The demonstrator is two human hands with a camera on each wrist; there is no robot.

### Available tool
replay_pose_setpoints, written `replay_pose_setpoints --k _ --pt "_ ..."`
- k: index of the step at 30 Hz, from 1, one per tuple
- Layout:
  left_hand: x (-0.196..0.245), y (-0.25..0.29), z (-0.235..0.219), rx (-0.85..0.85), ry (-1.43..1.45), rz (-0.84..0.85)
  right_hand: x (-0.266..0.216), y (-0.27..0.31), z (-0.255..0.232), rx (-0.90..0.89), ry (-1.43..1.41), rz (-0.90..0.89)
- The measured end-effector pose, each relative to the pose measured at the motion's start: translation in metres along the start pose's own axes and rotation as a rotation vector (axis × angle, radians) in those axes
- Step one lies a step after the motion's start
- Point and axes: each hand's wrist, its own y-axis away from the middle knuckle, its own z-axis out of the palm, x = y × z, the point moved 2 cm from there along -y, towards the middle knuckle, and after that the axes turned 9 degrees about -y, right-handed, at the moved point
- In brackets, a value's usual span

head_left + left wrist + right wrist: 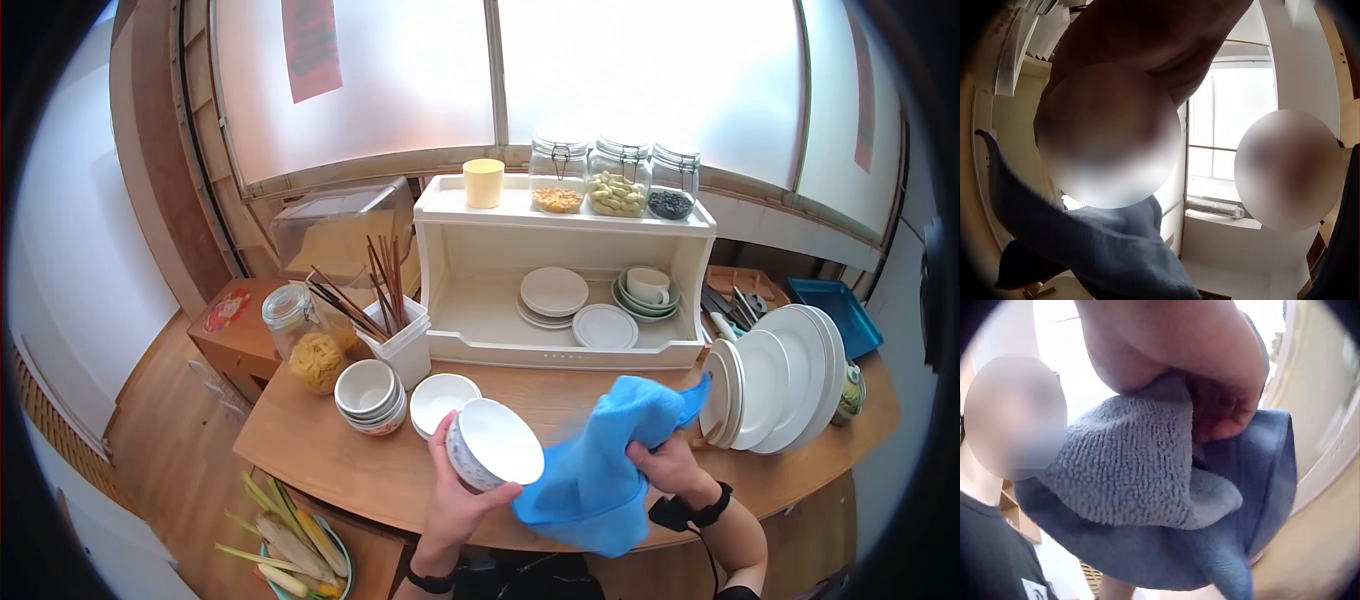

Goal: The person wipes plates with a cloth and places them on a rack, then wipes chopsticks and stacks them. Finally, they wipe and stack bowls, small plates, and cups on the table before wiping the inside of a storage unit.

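My left hand (462, 515) grips a white bowl (497, 443) with a blue pattern outside, tilted so its inside shows in the head view. Thumb and fingers hold it at opposite sides. In my right hand (672, 466) a blue cloth (598, 470) is bunched and hangs down just right of the bowl. The right wrist view shows the cloth's ribbed, fluffy face (1129, 462) below the curled fingers (1225, 428). Part of the left wrist view is blurred, hiding the bowl there, while the cloth (1104, 244) shows below.
Stacked bowls (368, 395) and a small white dish (443, 400) stand left on the wooden table (330, 460). A white shelf (560, 352) holds plates and cups behind. Upright plates (775, 380) stand at right. A chopstick holder (402, 350) and pasta jar (312, 345) are at left.
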Motion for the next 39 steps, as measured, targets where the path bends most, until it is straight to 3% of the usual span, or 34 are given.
replay_pose_setpoints --k 2,5,6,9,10,13,14,17,18,21,22,24,27,28,30,32,35,36,39 --pt "-0.006 0.001 0.008 -0.049 -0.089 0.066 0.003 -0.003 0.015 -0.107 -0.035 0.017" --pt "0.004 0.010 0.037 -0.185 -0.106 0.030 0.011 -0.020 0.042 -0.232 0.436 -0.035" --pt "-0.001 0.013 0.040 -0.196 -0.046 0.035 0.014 -0.024 0.048 -0.118 0.403 0.166" --pt "-0.007 0.014 0.035 -0.282 -0.089 0.064 0.006 -0.032 0.058 -0.177 -0.089 0.312" --pt "-0.009 0.014 0.034 -0.325 -0.088 0.077 0.011 -0.031 0.054 -0.246 0.007 0.199" --pt "-0.013 0.003 0.022 -0.389 -0.557 0.266 0.032 -0.032 0.039 -0.288 0.067 0.055" --pt "-0.011 0.004 0.019 -0.342 -0.728 0.322 0.030 -0.032 0.039 -0.170 0.004 -0.046" --pt "-0.002 0.011 0.014 -0.374 -0.572 -0.057 0.018 -0.031 0.024 -0.095 0.777 -0.124" --pt "-0.004 0.014 0.016 -0.391 -0.379 -0.099 0.009 -0.032 0.031 0.002 0.860 -0.330" --pt "-0.008 0.013 0.017 -0.314 -0.671 -0.138 -0.005 -0.032 0.048 0.087 0.878 -0.477" --pt "-0.017 0.012 0.016 -0.261 -0.614 -0.053 -0.007 -0.032 0.051 0.099 0.886 -0.549" --pt "-0.038 0.007 0.011 -0.158 -0.502 0.120 -0.013 -0.033 0.056 0.122 0.686 -0.445" --pt "-0.034 0.007 0.016 0.028 -0.128 0.047 0.021 -0.036 0.050 0.014 0.423 -0.260" --pt "-0.021 0.009 0.021 0.058 -0.055 -0.077 0.046 -0.037 0.045 -0.044 0.337 -0.193" --pt "-0.020 0.011 0.021 0.010 -0.273 0.061 0.062 -0.035 0.041 -0.117 0.200 -0.055" --pt "-0.028 0.011 0.017 0.001 -0.497 0.146 0.051 -0.034 0.034 -0.086 0.421 -0.181" --pt "-0.028 0.013 0.007 -0.154 -0.497 -0.036 0.019 -0.036 0.041 -0.070 0.674 -0.205" --pt "-0.024 0.014 0.002 -0.177 -0.581 -0.201 0.013 -0.037 0.043 -0.068 0.746 -0.185" --pt "-0.045 0.013 -0.008 -0.202 -0.419 -0.114 0.004 -0.039 0.045 -0.024 0.696 -0.309"
